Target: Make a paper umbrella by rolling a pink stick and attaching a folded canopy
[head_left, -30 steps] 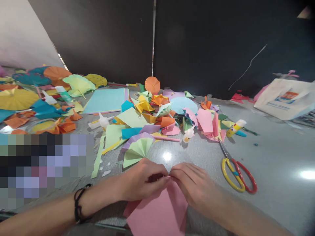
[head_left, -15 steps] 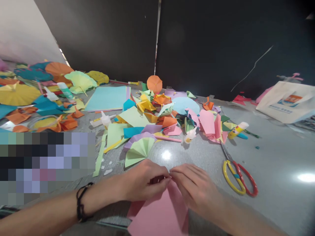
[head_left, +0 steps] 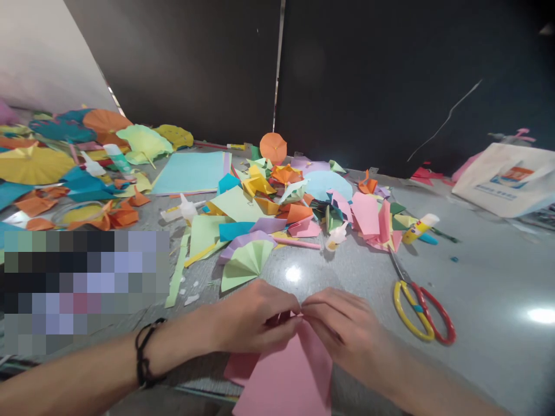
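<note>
Table (head_left: 489, 271), grey and streaked, spreads before us up to tall dark panels (head_left: 368, 75) at the back. Its near edge shows at the lower left, running below the left forearm (head_left: 87, 370) toward the pink paper (head_left: 288, 375). A heap of coloured paper (head_left: 236, 205) takes up the middle; more paper shapes (head_left: 37, 164), several round and pleated, crowd the far left. Our broadest open room is at the right, beyond the scissors (head_left: 418, 308); a narrower gap, marked by a round glare, parts our right hand (head_left: 351, 323) from the heap. A pale bag (head_left: 494, 179) sits tilted at the far right.

Both our forearms come in low from the two sides, and the hands meet near the centre, backs upward and fingers bent. The pink paper lies beneath them, spreading toward us past the bottom of the view. The left hand (head_left: 255, 315) and right hand each keep a narrow grip, pinching its upper tip, their fingertips almost together.

The scissors point away from us, handles nearer. A green pleated fan (head_left: 247, 263) lies just beyond the left knuckles. Smaller still are a yellow glue stick (head_left: 420, 229), a white glue bottle (head_left: 336, 237) and, on our left wrist, a black wristband (head_left: 143, 355).
</note>
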`<state>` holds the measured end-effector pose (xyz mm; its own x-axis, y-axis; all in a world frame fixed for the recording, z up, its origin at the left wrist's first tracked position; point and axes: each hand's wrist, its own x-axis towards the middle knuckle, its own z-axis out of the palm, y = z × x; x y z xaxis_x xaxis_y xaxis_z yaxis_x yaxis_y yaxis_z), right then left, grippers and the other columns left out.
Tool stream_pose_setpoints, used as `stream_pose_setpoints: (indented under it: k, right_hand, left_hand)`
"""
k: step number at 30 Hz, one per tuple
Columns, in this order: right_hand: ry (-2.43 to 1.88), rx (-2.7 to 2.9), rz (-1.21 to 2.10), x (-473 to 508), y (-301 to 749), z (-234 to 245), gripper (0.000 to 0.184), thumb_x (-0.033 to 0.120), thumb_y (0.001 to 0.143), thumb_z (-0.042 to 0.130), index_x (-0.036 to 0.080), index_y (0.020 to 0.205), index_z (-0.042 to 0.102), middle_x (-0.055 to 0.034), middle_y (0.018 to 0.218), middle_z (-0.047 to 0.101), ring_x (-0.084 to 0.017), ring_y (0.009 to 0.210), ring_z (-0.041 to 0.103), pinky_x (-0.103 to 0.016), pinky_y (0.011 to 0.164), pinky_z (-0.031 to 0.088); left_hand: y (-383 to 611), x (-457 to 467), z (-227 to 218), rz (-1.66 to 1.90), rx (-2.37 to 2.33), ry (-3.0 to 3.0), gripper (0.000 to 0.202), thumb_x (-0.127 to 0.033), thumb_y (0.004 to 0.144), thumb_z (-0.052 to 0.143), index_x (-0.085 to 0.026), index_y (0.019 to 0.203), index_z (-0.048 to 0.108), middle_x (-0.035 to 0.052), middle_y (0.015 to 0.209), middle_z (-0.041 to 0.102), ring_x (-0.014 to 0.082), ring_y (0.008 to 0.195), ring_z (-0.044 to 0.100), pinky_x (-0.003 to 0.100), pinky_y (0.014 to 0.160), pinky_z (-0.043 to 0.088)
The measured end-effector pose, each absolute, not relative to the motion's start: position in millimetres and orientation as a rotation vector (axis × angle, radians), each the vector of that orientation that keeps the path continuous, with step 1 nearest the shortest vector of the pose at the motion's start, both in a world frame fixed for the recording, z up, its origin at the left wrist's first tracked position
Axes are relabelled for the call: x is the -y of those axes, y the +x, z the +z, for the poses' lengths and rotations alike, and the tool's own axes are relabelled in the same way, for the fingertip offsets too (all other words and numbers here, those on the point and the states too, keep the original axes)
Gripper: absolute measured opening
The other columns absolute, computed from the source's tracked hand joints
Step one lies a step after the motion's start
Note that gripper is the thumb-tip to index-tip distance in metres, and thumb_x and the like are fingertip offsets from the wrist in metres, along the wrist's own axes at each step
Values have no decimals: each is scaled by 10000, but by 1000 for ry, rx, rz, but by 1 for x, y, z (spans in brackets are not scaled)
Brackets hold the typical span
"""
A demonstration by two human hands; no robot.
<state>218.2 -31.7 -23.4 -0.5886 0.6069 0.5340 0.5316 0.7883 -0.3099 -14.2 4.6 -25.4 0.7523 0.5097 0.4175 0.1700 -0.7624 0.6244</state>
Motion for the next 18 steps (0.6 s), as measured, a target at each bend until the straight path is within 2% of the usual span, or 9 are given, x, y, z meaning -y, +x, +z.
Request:
stream_pose_setpoints:
  k: [3, 6, 12, 18]
  right_hand:
    - [-850, 2404, 111, 33, 218, -22, 199, 129, 1051, 503, 173, 1157, 666, -64, 1106, 764, -221, 954, 723, -379, 841, 582]
    - [-858, 2480, 109, 33, 219, -21, 237, 116, 1048, 472, 153, 1198, 652, -84, 1135, 755, -240, 992, 716, -410, 871, 589]
    - [-829, 2419, 93, 31, 221, -21, 210, 167, 1084, 466, 179, 1150, 665, -76, 1093, 762, -220, 951, 721, -399, 839, 591]
    - [-803, 2375, 163, 28, 222, -21, 170, 166, 1070, 525, 194, 1107, 688, -51, 1035, 773, -203, 891, 723, -380, 808, 578]
  left_hand:
    - [-13, -5, -26, 792, -521, 2363, 241, -127, 957, 516, -161, 720, 544, -53, 593, 489, 73, 531, 425, 207, 524, 316]
    - [-12, -5, -26, 802, -533, 2359, 253, -125, 952, 509, -159, 704, 547, -49, 580, 506, 73, 525, 435, 204, 521, 318]
    - [-12, -5, -23, 741, -567, 2227, 182, -57, 855, 518, -150, 726, 607, -58, 535, 545, 56, 468, 469, 147, 484, 352]
    - [-13, -8, -23, 704, -528, 2249, 158, -82, 853, 549, -144, 745, 647, -54, 544, 561, 55, 476, 432, 147, 487, 351]
